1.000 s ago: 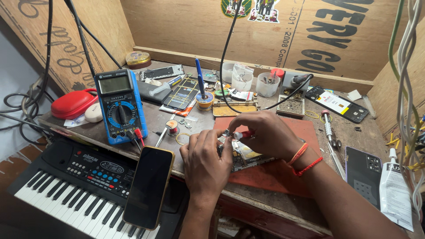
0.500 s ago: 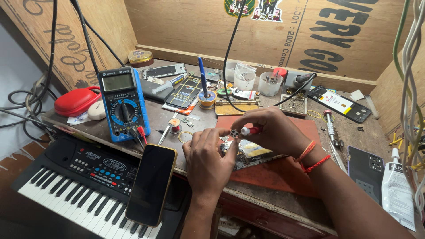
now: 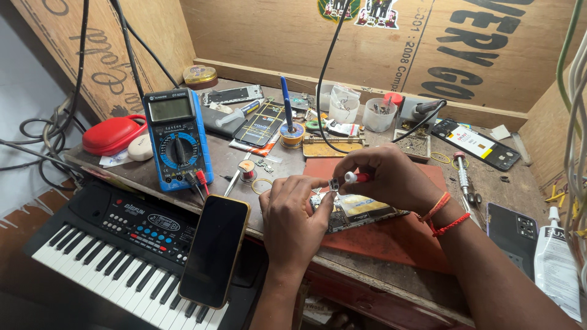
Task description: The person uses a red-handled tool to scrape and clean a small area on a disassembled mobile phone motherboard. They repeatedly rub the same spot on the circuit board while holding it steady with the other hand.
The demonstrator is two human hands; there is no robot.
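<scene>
Red-handled and thin, the screwdriver [image 3: 358, 177] is sitting pinched in my right hand [image 3: 391, 180], its tip pointing left at a small metal part [image 3: 334, 184]. My left hand [image 3: 293, 217] is gripping that part between thumb and forefinger, so both grips are closed on something. Right beneath them, an opened phone [image 3: 354, 211] is lying face down on a red mat [image 3: 397, 235] on the bench [image 3: 471, 287], its insides showing, and my left fingers are resting against its near end.

Just left of my left hand, a black phone with a gold rim [image 3: 215, 249] is leaning across the edge of a small black keyboard [image 3: 104, 244]. Behind that, a blue multimeter [image 3: 177, 143] is standing tilted up with its red and black leads plugged in. Further back, I am seeing a solder reel [image 3: 292, 133], plastic cups [image 3: 343, 109] and another opened phone [image 3: 477, 143], well apart from my hands.
</scene>
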